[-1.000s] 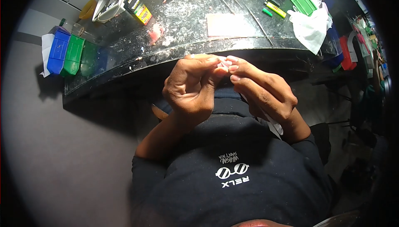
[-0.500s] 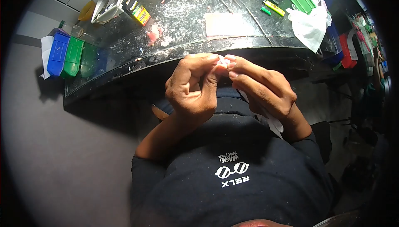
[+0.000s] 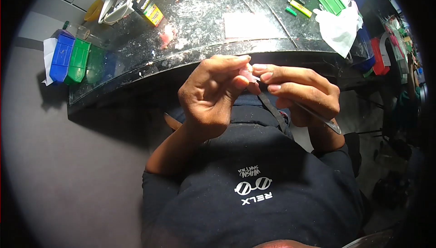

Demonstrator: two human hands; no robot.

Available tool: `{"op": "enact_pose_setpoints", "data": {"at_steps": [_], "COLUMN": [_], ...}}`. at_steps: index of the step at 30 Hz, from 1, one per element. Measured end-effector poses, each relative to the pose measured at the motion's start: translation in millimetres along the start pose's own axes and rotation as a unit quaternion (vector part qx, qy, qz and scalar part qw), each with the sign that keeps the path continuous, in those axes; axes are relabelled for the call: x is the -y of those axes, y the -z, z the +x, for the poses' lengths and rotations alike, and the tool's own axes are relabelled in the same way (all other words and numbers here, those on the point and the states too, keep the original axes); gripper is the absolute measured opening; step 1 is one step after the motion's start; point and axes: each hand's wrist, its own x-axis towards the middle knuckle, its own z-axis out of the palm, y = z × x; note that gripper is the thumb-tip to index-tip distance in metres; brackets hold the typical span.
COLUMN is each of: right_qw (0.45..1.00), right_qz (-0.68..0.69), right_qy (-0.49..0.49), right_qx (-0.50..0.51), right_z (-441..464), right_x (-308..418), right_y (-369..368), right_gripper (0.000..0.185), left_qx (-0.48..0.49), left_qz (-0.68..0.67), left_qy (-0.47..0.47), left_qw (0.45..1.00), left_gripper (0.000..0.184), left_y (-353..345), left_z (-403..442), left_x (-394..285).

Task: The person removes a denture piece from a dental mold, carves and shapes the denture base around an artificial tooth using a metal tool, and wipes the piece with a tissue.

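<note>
My left hand [image 3: 206,95] pinches a small pink piece [image 3: 246,73] between thumb and fingers, just in front of the bench edge. Close on its right, my right hand [image 3: 302,91] is closed around a thin metal tool [image 3: 327,123]. One end of the tool points at the pink piece; its flattened other end sticks out below the right hand. Fingertips partly cover the piece, so its full shape is hidden. Beyond the hands, a pale pink sheet [image 3: 247,25] lies on the dark bench [image 3: 200,30].
A pink lump [image 3: 168,36] and a black-yellow box [image 3: 151,14] are on the bench's left part. Blue [image 3: 62,58] and green [image 3: 79,61] bins hang at far left. Thin rods [image 3: 281,23], a yellow lighter [image 3: 300,8], and white tissue [image 3: 337,30] are at right.
My right hand has shifted right and turned, and the metal tool now shows in it. The white strip seen below that hand is out of sight. My left hand still holds the pink piece.
</note>
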Motion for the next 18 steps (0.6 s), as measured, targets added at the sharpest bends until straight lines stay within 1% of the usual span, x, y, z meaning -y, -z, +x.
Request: {"op": "enact_pose_setpoints", "data": {"at_steps": [3,4,5,15,18], "right_qw": [1.0,1.0,0.999,0.999,0.999], "right_qz": [-0.005,-0.012,-0.02,-0.031,-0.037], "right_qy": [0.007,0.003,-0.001,-0.005,0.007], "right_qx": [0.01,0.026,0.042,0.036,0.028], "right_z": [1.3,3.2,4.2,2.0,0.9], "right_x": [1.2,4.0,5.5,4.3,-1.8], "right_y": [1.8,3.3,4.1,3.3,0.7], "right_gripper": [0.026,0.021,0.025,0.018,0.016], "left_qx": [0.005,0.006,0.007,0.014,0.002], "left_qz": [0.005,0.014,0.023,0.008,-0.013], "left_qy": [0.005,0.009,0.013,0.029,0.057], "left_qw": [1.0,1.0,1.0,0.999,0.998], "left_gripper": [0.027,0.027,0.027,0.028,0.027], "left_y": [0.3,0.2,0.3,0.6,0.7], "left_z": [0.3,0.3,0.4,-0.5,-1.4], "left_x": [-3.0,-4.2,-4.8,-5.1,-3.7]}}
